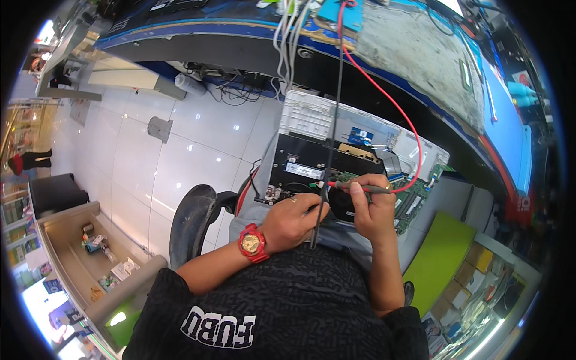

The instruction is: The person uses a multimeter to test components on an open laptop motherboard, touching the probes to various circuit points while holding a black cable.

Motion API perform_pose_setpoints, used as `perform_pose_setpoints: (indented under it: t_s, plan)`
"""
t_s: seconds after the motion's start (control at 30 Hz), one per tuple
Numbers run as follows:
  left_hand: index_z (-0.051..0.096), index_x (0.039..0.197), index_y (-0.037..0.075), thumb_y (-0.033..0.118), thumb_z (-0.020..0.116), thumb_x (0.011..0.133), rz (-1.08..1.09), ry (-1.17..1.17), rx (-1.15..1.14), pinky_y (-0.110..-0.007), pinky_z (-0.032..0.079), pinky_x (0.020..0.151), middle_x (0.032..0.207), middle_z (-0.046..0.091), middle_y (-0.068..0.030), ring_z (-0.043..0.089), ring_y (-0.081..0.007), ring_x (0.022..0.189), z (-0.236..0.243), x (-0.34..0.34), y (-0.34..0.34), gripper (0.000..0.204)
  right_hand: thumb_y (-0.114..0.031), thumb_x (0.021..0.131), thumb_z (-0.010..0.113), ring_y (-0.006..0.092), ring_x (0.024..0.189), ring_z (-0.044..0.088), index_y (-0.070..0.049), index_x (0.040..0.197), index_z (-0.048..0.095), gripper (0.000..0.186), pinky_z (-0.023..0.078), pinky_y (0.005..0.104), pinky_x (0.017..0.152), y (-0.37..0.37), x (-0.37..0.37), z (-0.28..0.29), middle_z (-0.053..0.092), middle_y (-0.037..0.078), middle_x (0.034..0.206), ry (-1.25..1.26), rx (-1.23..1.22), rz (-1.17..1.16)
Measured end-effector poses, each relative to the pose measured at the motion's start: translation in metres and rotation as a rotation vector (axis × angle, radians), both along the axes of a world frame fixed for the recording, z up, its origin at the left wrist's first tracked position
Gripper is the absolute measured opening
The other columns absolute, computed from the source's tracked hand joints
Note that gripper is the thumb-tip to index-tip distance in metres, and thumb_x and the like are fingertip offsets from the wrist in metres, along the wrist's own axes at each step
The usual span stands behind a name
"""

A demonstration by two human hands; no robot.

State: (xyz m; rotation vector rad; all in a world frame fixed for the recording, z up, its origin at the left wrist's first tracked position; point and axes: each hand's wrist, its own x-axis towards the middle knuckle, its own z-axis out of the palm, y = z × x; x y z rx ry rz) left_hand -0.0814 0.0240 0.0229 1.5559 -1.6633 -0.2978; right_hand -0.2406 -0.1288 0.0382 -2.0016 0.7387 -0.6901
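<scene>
An opened laptop (360,129) rests across my lap, its inner boards and parts exposed. My right hand (376,210) grips a red and dark grey test probe (366,188), its tip pointing left over the green circuit board. A red cable (401,102) loops from that probe up to the bench. My left hand (295,220), below a red watch (252,243) on the wrist side, is closed at the laptop's near edge. What its fingers hold is hidden. A dark, thin cord (333,129) runs from the bench down past these fingers. Beneath both hands lies a round black fan (341,204).
Ahead stands a workbench with a worn grey mat (414,57); white cables (287,48) hang over its edge. A black chair armrest (193,216) is at my left. Farther left is an open beige drawer (90,258). A green panel (441,255) stands at my right.
</scene>
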Motion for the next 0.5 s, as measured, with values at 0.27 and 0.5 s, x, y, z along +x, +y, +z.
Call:
perform_pose_setpoints:
  t_s: [0.27,0.5]
  plan:
    - [0.069,0.111,0.000,0.004,0.077,0.080,-0.007,0.041,-0.024,-0.036,0.058,0.068,0.101,0.068,-0.0144,0.070,-0.0294,0.085,0.000,0.002,0.000,0.032,-0.006,0.104,0.060,0.0173,0.087,0.068,0.001,0.101,0.062,0.008,0.053,0.0304,0.082,0.002,-0.002,0.000,0.069,0.011,0.097,0.029,0.073,0.012]
    - [0.065,0.105,0.000,0.006,0.071,0.082,0.017,0.047,-0.028,-0.037,0.058,0.069,0.106,0.064,-0.0130,0.070,-0.0280,0.091,-0.005,-0.001,0.004,0.025,-0.005,0.103,0.060,0.0197,0.089,0.069,0.001,0.102,0.060,0.006,0.053,0.0332,0.084,0.005,0.000,0.003,0.069,0.013,0.099,0.008,0.074,-0.002]
